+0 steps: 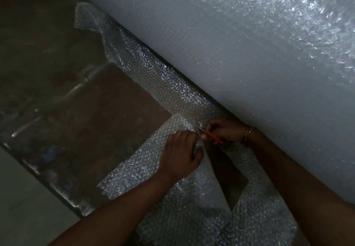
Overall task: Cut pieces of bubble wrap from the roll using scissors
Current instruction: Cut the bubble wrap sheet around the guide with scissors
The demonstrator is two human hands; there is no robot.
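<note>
A huge roll of bubble wrap (240, 43) fills the upper right. Its loose sheet (163, 84) lies unrolled on the floor along the roll's base. My right hand (224, 130) grips red-handled scissors (210, 135), whose blades point left into the sheet. My left hand (182, 155) pinches the edge of a partly cut piece of wrap (138, 168) just beside the blades. A slit opens behind the scissors, showing dark floor (228, 174) through it. A gold bracelet sits on my right wrist.
Dark brown floor (67, 101) spreads to the left, with shiny tape strips across it. A pale floor area (23, 207) lies at the lower left. More bubble wrap (259, 226) covers the floor near my forearms at the bottom.
</note>
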